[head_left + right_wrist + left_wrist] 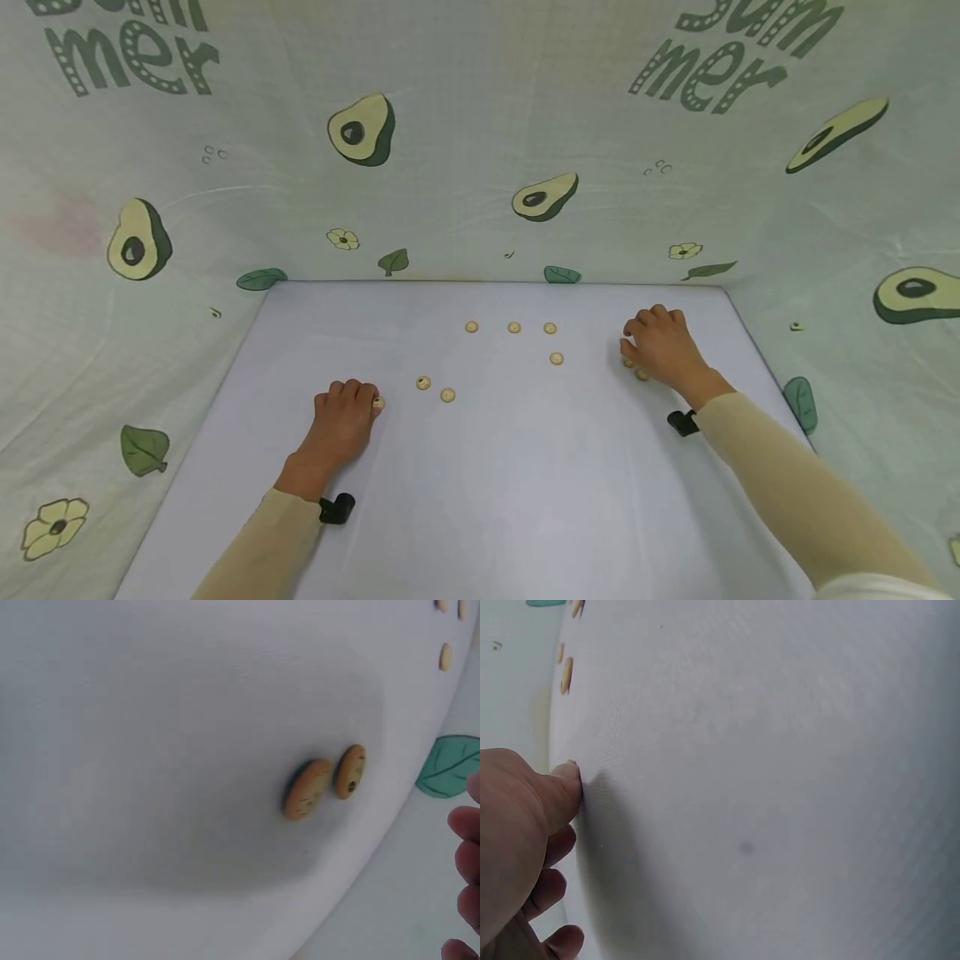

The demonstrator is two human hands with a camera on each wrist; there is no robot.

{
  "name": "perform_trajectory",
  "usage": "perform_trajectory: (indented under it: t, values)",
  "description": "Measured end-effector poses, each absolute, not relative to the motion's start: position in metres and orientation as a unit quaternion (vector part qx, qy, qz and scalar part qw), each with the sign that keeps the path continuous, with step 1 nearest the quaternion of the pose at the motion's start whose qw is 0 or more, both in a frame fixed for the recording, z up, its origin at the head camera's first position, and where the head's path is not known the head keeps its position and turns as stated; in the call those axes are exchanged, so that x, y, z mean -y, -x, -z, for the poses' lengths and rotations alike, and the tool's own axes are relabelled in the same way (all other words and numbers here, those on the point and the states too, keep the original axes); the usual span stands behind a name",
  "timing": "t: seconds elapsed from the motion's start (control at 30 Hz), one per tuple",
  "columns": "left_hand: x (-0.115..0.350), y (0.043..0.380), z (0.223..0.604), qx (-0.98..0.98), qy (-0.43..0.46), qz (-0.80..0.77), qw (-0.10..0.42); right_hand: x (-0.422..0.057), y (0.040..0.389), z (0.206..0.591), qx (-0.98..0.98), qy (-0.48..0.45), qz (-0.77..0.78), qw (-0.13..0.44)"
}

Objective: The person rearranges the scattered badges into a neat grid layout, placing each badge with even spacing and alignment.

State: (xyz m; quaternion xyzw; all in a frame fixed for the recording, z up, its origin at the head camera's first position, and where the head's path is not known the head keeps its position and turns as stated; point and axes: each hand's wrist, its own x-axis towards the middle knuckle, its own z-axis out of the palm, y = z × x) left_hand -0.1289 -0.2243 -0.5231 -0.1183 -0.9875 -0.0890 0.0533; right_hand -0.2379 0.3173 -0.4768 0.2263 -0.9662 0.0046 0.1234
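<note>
Small round tan discs, button-like with dark marks, lie on a white board (510, 483). My left hand (343, 417) is low over the board at left, fingers bent, with one disc (378, 402) at its thumb side. In the left wrist view the thumb (564, 791) reaches down to the surface; the disc there is mostly hidden. My right hand (663, 343) hovers at the right with loosely bent fingers and nothing between them. Below it lie two discs, a nearer one (307, 789) and a farther one (350, 772), side by side; fingertips (469, 859) stay apart from them.
Two discs, one at left (423, 382) and one at right (447, 395), lie right of my left hand. Farther back is a row of three, its middle disc (513, 327) included, with another disc (557, 358) below. Avocado-print cloth (450, 225) surrounds the board.
</note>
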Motion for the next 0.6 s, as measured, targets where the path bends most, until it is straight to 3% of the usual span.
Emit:
perform_trajectory:
  t: [0.3,0.6]
  values:
    - [0.225,0.129,0.524,0.988,0.106,0.103,0.038,-0.333,0.226,0.498,0.967,-0.225,0.066,0.095]
    - [0.226,0.129,0.526,0.989,0.102,0.101,0.03,-0.33,0.222,0.505,0.974,-0.213,0.042,0.064]
